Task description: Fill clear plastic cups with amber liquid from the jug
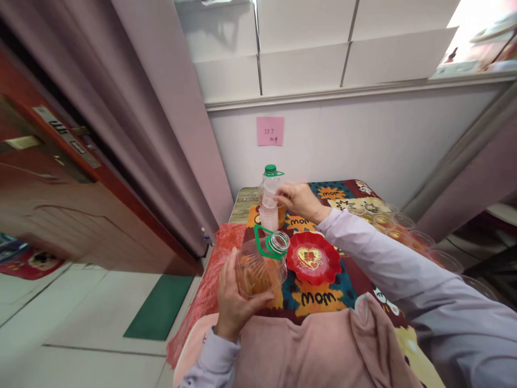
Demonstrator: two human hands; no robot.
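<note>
While L fingers (230, 274) grip ribbed clear plas. jug (262, 272), R fingers (285, 191) pinch translucent cup (270, 193).

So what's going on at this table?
A person's left hand grips an uncapped clear plastic jug with a green handle, part-filled with something amber. The right hand pinches a translucent plastic cup just above similar stacked cups; whether it's fully separated is unclear. A red scalloped plate lies beside the jug.
</note>
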